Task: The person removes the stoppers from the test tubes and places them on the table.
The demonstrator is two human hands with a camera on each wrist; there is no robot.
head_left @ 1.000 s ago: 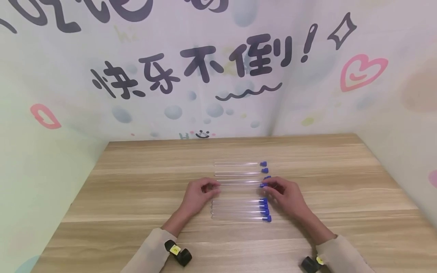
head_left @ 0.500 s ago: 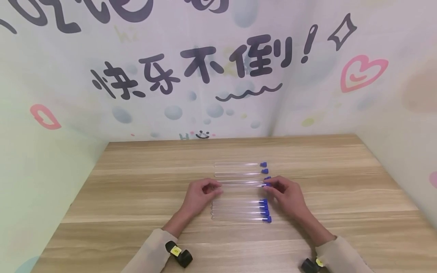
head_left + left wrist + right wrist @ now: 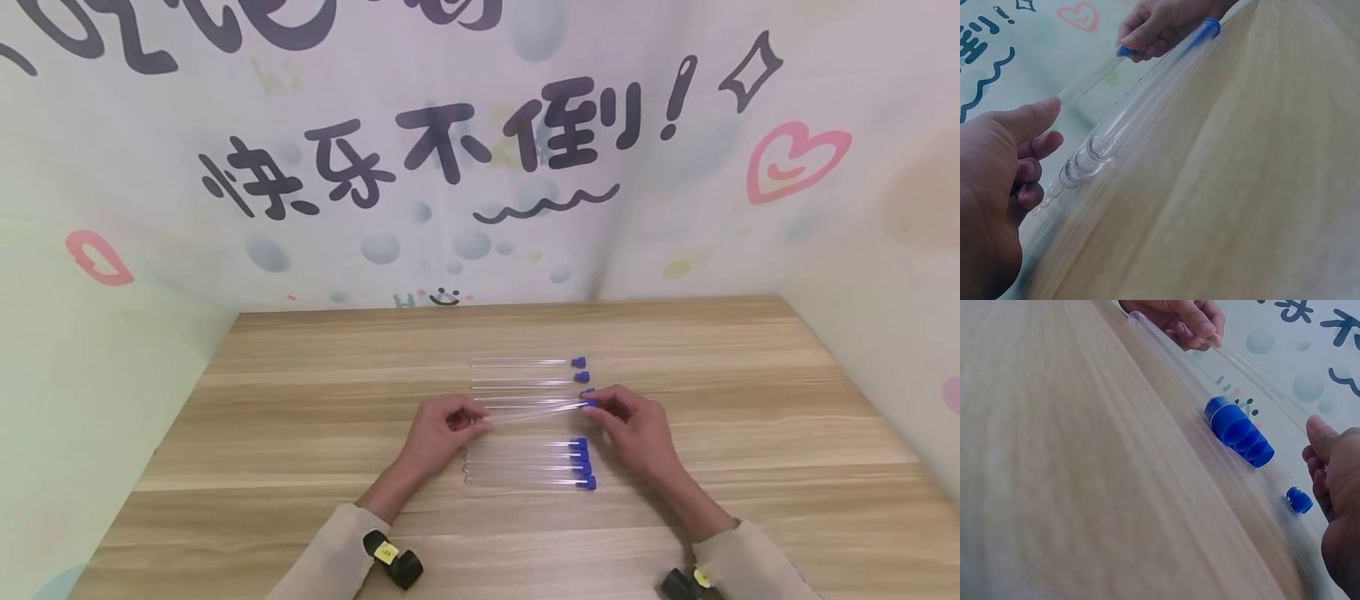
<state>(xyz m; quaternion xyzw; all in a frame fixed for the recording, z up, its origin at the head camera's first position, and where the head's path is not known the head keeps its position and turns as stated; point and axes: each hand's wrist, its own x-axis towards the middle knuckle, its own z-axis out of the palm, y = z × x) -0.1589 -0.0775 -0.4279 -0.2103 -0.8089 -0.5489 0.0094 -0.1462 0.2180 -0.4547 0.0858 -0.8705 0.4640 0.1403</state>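
A clear test tube (image 3: 536, 412) spans both hands, tilted, with its blue-capped end higher in the head view. My left hand (image 3: 446, 429) pinches its rounded end between thumb and fingers. At the other end my right hand (image 3: 633, 425) pinches the blue cap (image 3: 1124, 51), whose top is partly covered by the fingers. Just behind lies another clear tube (image 3: 517, 402), its blue cap (image 3: 587, 392) partly hidden by the right fingers. In front of the hands, several capped test tubes (image 3: 525, 481) lie side by side, blue caps (image 3: 1238, 431) to the right.
Farther back lie two more tubes: the rear one (image 3: 517, 362) has its blue cap (image 3: 578, 362) slightly apart, and the other (image 3: 521, 383) has a cap (image 3: 582, 377) by its right end. A wooden table (image 3: 300, 375) carries everything. A printed wall cloth (image 3: 450, 208) closes off the back.
The held tube has gone from nearly level to slanted, its capped end rising in the head view. My left hand has moved slightly right and nearer; the other tubes stay put.
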